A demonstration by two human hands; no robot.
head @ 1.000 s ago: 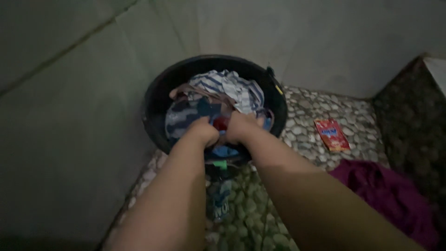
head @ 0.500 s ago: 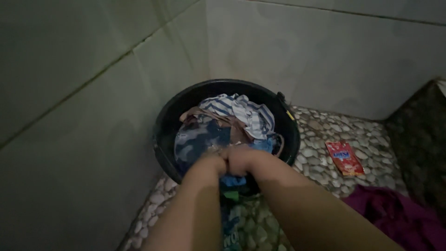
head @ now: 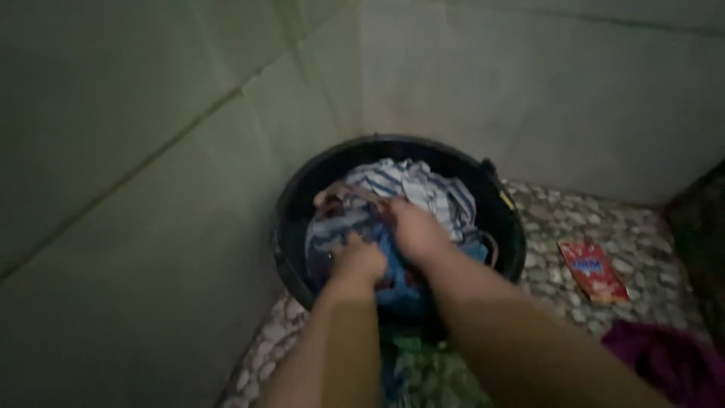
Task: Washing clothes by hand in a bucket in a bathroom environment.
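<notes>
Both hands, left hand point(head: 361, 261) and right hand point(head: 415, 230), press into wet clothes point(head: 408, 193) inside a black bucket point(head: 506, 227) in a tiled corner, fingers curled closed on blue cloth point(head: 396, 287).
</notes>
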